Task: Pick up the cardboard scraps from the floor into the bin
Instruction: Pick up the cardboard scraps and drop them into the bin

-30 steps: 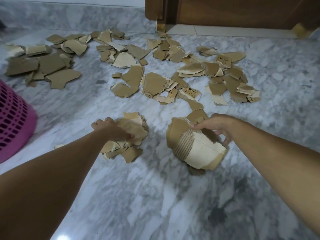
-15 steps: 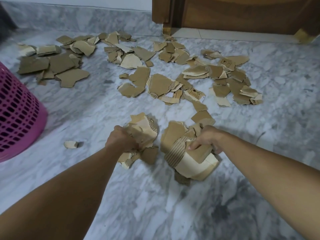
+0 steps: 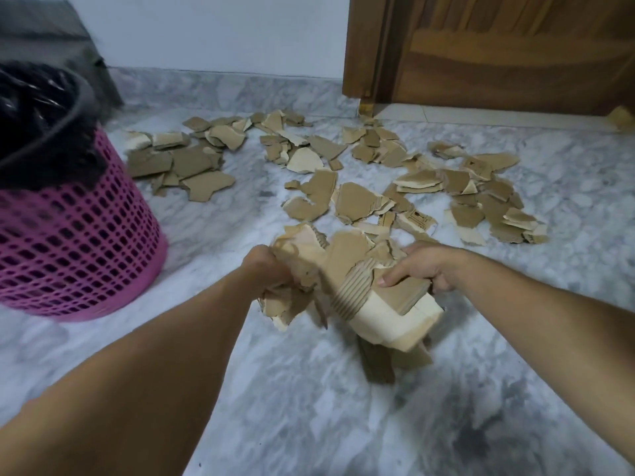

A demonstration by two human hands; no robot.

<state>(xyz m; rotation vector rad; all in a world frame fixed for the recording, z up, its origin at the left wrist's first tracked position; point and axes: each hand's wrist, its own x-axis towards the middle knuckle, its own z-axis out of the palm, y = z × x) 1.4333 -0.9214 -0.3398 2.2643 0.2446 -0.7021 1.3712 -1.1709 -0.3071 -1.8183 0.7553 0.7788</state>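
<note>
My left hand (image 3: 264, 267) is clenched around a bunch of torn brown cardboard scraps (image 3: 292, 304), held above the marble floor. My right hand (image 3: 422, 266) grips a larger stack of cardboard scraps (image 3: 388, 314), pale and corrugated, pressed against the left bunch. A piece or two hang loose under the stack. Several more scraps (image 3: 357, 201) lie spread over the floor beyond my hands, up to the wall. The pink mesh bin (image 3: 68, 242), lined with a black bag (image 3: 37, 111), stands at the left.
A wooden door (image 3: 498, 53) and its frame close the far right. The white wall with a marble skirting runs along the back. A dark grey object (image 3: 51, 39) sits behind the bin. The marble floor (image 3: 309, 407) stretches toward me.
Both hands have lifted their bunches off the floor and brought them together. The view has swung left and up, so the bin and its black liner show far more.
</note>
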